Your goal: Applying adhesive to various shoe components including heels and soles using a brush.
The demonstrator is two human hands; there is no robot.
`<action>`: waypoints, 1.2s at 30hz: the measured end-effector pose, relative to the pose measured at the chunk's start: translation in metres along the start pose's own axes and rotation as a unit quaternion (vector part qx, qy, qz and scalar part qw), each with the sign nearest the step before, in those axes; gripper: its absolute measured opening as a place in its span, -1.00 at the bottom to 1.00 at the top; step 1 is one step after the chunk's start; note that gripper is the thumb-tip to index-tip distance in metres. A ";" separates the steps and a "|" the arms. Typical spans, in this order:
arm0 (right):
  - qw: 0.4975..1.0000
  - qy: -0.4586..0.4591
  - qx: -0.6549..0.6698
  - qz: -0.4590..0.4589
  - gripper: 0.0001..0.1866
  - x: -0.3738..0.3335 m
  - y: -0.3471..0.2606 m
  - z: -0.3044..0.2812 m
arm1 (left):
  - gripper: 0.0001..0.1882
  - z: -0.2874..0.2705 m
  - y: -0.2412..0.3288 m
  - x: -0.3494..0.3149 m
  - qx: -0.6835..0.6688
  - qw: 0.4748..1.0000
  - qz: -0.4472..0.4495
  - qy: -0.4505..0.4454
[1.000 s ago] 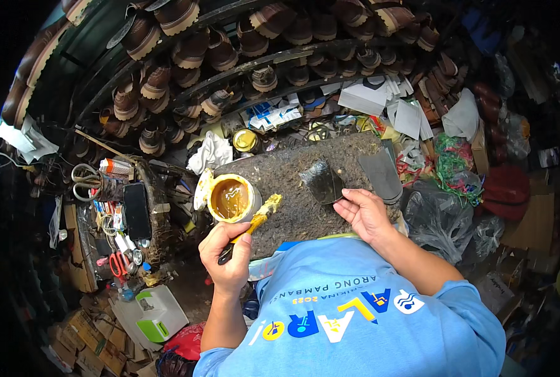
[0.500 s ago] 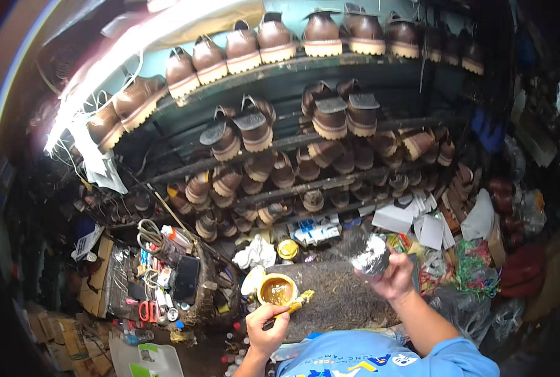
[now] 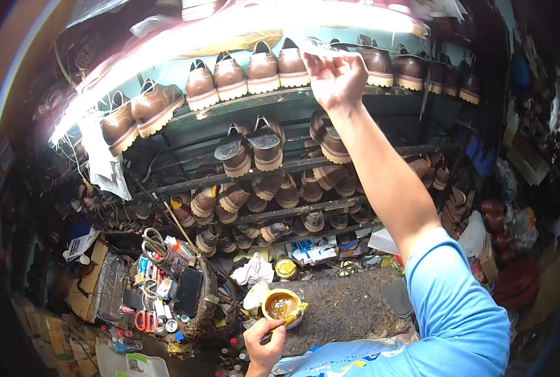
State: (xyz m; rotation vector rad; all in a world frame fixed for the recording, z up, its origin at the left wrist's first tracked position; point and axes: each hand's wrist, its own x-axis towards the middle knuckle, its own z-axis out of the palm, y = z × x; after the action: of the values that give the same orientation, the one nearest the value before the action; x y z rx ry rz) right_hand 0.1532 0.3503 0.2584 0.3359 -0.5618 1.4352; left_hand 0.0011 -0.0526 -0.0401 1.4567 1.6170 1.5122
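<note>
Low in the picture my left hand (image 3: 264, 342) pinches a glue-smeared brush (image 3: 296, 312). Its yellowed end lies across the near right rim of a small tub (image 3: 265, 312) of amber glue. My right hand (image 3: 340, 78) is raised to the upper shelf, among the brown shoes (image 3: 292, 63). Its fingers are curled at a pale, shiny thing (image 3: 321, 48), blurred in the lamp's glare; I cannot make out its kind. My forearm covers part of the racks. Beneath it, a dark flat sole-shaped piece (image 3: 397, 298) lies on the worn bench top (image 3: 349, 308).
Rows of shoes fill the racks below, two with flat soles (image 3: 264, 139) laid on top. A bright tube lamp (image 3: 242, 25) runs above the upper shelf. Left of the bench are a phone (image 3: 187, 293) and red-handled scissors (image 3: 145, 321). A yellow-lidded jar (image 3: 285, 269) and white cloth (image 3: 253, 270) stand behind the tub.
My right hand has swung up from over the bench, where it held a silvery thing, to the upper shelf. My left hand stays by the tub, the brush now closer against its rim.
</note>
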 end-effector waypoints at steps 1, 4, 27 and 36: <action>0.999 0.028 0.014 0.005 -0.61 0.017 0.009 0.003 | -0.87 -0.002 -0.001 -0.001 -0.013 1.000 -0.025 0.006; 0.999 0.032 -0.011 -0.015 -0.62 0.057 0.030 0.001 | -0.86 -0.007 -0.006 0.001 -0.016 0.998 -0.064 0.025; 0.969 0.021 -0.236 -0.063 -0.53 0.101 0.057 -0.026 | -0.87 -0.011 -0.031 0.027 0.007 0.998 -0.048 0.037; 0.971 0.043 -0.229 -0.058 -0.45 0.069 0.057 0.006 | -0.87 -0.012 -0.028 0.022 0.013 0.998 -0.053 0.040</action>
State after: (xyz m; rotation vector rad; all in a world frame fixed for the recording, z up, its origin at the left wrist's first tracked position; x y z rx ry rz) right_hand 0.0984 0.4111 0.2948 -0.0603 -0.7680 1.1605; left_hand -0.0267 -0.0322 -0.0553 1.3168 1.7384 1.5118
